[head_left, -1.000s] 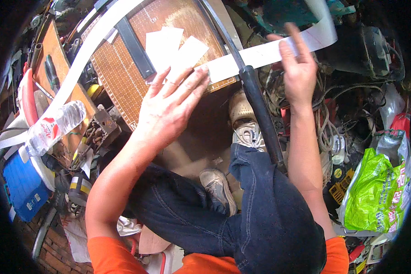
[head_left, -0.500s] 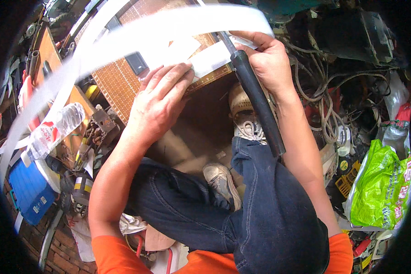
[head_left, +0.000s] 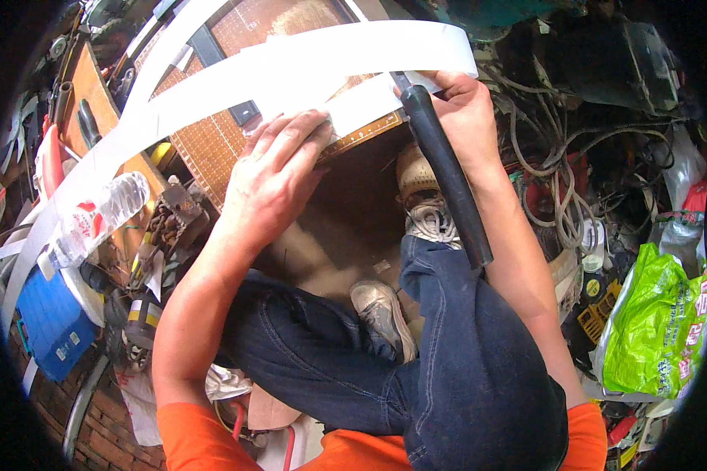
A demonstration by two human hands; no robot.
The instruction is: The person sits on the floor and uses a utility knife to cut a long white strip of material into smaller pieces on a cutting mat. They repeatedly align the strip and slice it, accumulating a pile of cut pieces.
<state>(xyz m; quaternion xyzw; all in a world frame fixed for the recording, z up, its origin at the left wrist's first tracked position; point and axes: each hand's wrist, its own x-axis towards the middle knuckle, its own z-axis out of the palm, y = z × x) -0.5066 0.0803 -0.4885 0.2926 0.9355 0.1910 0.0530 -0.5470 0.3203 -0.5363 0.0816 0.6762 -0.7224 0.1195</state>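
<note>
white strip loops over the brown gridded board, its end under my palm | my left hand lies flat, fingers together, pressing it down | my right hand is wrapped round the black lever handle | water bottle well off left, green bag far right

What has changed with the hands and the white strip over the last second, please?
The right hand came down from holding the long white strip up in the air to the board's right edge by the black lever handle, and the strip now arcs over the board. The left hand stayed pressed flat on the board.
</note>
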